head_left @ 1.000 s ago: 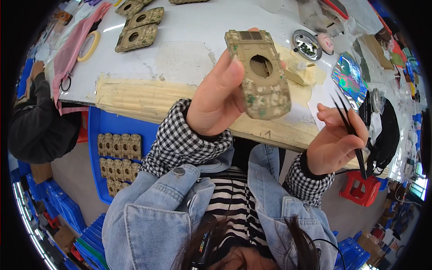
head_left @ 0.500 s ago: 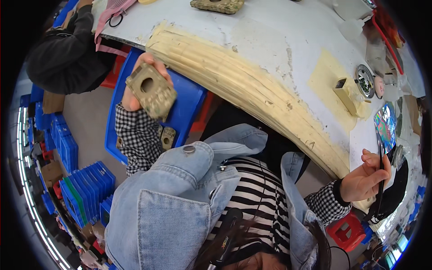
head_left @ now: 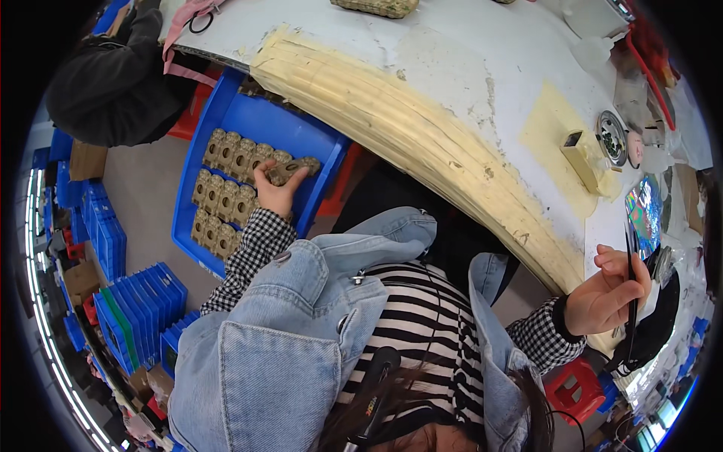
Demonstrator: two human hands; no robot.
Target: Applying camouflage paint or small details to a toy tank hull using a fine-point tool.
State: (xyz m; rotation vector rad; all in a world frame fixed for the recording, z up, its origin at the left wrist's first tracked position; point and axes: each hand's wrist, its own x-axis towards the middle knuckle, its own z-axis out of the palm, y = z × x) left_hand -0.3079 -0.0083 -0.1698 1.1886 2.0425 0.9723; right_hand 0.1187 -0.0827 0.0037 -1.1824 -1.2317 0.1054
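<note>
Two hands busy w/ diff stuff here. Left hand (head_left: 277, 192) is reached down into a blue bin (head_left: 260, 124) below the surface edge, fingers closed around a tan/olive block part (head_left: 290, 169) w/ a hole in it, thumb on one side and fingers over the top. The part sits right at the end of the top row of matching parts (head_left: 226, 188), touching or nearly touching its neighbour, can't tell if it's fully resting in the bin or a bit lifted. Those other parts stand in approx 3 rows just left of and under that hand.

Right hand (head_left: 606, 297) is up off to the far side near the surface edge, pinching thin black tweezers (head_left: 631, 294) btw thumb and fingers, tips pointing down, rest of the fingers curled.

Btw the hands: thick cream padded edge (head_left: 407, 128) of the white surface (head_left: 467, 45). Up from the right hand there's a small yellowish box (head_left: 580, 158) and a round metal dish (head_left: 611, 137) just beside it. Stack of blue trays (head_left: 139, 309) on the floor below the left hand. Another person in dark clothes (head_left: 105, 83) above-left of the bin.
</note>
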